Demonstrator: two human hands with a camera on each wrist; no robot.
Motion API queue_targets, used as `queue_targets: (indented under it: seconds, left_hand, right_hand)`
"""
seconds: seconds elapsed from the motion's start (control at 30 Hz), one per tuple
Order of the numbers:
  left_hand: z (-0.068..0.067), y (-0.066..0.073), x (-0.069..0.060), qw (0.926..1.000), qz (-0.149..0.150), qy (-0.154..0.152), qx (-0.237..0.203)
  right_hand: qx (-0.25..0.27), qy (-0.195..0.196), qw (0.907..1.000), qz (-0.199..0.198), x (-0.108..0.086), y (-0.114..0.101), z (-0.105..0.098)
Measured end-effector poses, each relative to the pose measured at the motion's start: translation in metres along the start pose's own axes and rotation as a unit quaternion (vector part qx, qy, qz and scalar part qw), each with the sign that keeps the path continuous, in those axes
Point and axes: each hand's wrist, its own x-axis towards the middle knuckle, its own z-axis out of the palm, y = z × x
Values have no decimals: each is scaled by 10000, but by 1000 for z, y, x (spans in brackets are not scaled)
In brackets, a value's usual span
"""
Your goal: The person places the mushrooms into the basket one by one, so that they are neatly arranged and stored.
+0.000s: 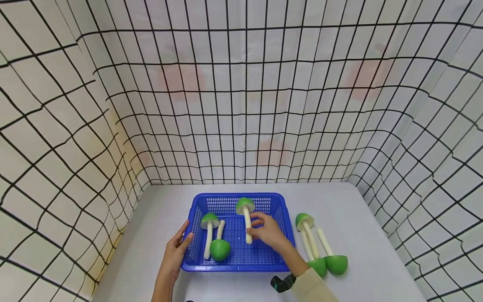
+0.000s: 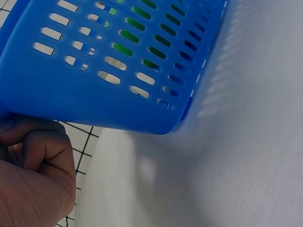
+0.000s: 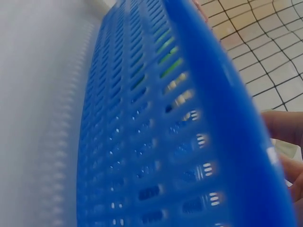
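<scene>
A toy mushroom (image 1: 247,216) with a green cap and pale stem is pinched at its stem by my right hand (image 1: 268,231), over the blue plastic basket (image 1: 237,268). Its cap points toward the far side. My left hand (image 1: 175,251) holds the basket's left rim; curled fingers (image 2: 45,146) show there in the left wrist view. Two more mushrooms lie in the left half of the basket, one with its cap (image 1: 209,220) at the far end, the other with its cap (image 1: 220,250) nearer me. The basket wall (image 3: 227,142) hides most of the right hand in the right wrist view.
Three similar mushrooms lie right of the basket on the white table (image 1: 370,251): one cap (image 1: 304,220) at the far end, two caps (image 1: 336,264) nearer me. The right forearm passes over the basket's right front corner. White walls with black grid netting (image 1: 245,100) surround the table.
</scene>
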Motion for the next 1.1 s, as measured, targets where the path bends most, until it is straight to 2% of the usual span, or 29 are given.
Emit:
queue_targets:
  seconds: [0.37,1.1]
  left_hand:
    - [0,0,-1,10000,-20,33,-41]
    - [1,1,-1,10000,-16,-1,-35]
  right_hand:
    - [36,-220,9996,163,1,3,14]
    - [-243,-267,9990,270,13,7,42]
